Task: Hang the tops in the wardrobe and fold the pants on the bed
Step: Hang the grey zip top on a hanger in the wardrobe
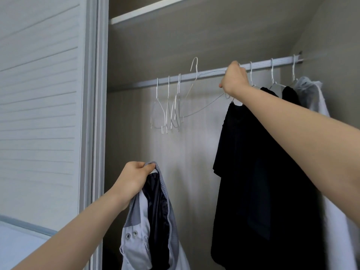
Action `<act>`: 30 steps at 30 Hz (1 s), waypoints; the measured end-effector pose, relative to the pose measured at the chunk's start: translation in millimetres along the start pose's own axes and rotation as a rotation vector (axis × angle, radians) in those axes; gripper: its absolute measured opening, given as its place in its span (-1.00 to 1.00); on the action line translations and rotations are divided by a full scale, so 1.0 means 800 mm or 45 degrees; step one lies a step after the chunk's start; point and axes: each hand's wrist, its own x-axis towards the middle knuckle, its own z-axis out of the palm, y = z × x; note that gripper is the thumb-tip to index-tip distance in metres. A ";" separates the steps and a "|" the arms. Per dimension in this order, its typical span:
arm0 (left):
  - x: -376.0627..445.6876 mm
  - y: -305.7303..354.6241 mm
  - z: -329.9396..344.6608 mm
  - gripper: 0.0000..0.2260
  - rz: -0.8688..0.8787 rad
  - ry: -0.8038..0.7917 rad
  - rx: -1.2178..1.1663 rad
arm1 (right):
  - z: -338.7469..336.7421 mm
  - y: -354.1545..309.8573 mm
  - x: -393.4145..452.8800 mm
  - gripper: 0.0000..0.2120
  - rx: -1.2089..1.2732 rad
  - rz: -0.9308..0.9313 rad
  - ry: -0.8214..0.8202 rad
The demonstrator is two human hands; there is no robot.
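My left hand point(133, 177) grips the collar of a grey and white jacket point(140, 236) with a dark lining, which hangs down low in front of the wardrobe. My right hand point(234, 79) is up at the rail point(210, 72), its fingers curled round one end of a white wire hanger point(194, 75). That hanger is tilted, with its hook sticking up above the rail. A black T-shirt point(259, 182) hangs on the rail just right of my right hand.
Three bare white hangers point(167, 106) hang at the rail's left end. Another dark top point(290, 96) and a white garment point(315, 98) hang at the far right. A sliding slatted door point(39, 104) stands to the left, and a shelf point(148, 11) runs above.
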 end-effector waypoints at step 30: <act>-0.118 -0.089 0.005 -0.58 -0.313 0.039 0.568 | -0.158 0.099 -0.385 -0.71 1.158 1.067 -0.832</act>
